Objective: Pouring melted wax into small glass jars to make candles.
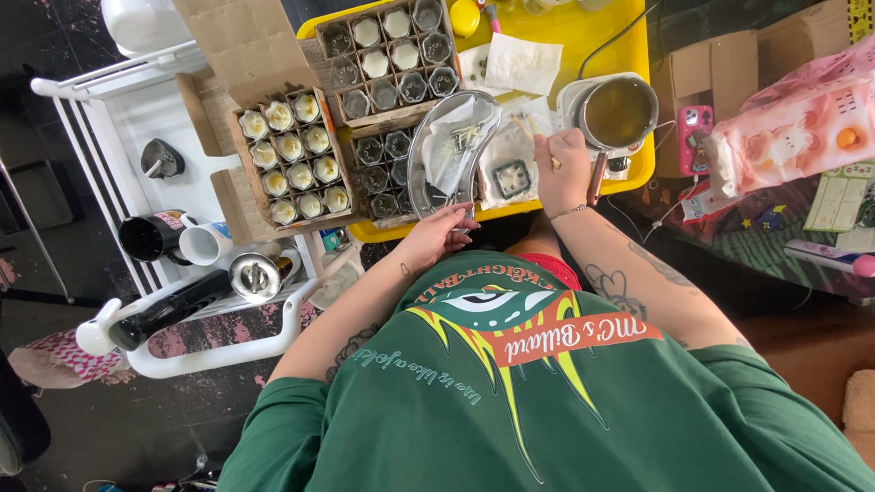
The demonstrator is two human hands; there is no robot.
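While left hand (437, 239) pinches steel tray's (428, 178) rim at yellow table's (583, 41) near edge, wicking small jar (512, 178), right hand (562, 169) closed on thin stick.

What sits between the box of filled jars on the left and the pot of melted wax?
In the head view, between the box of filled jars and the pot lie empty hexagonal jars and a round metal tray.

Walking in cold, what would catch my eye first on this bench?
Probably the yellow tray at top centre, crowded with cardboard boxes of small hexagonal glass jars, some filled with pale wax. At its right end sits a metal pot of amber liquid. The right hand works beside that pot, while the left hand touches a round metal dish.
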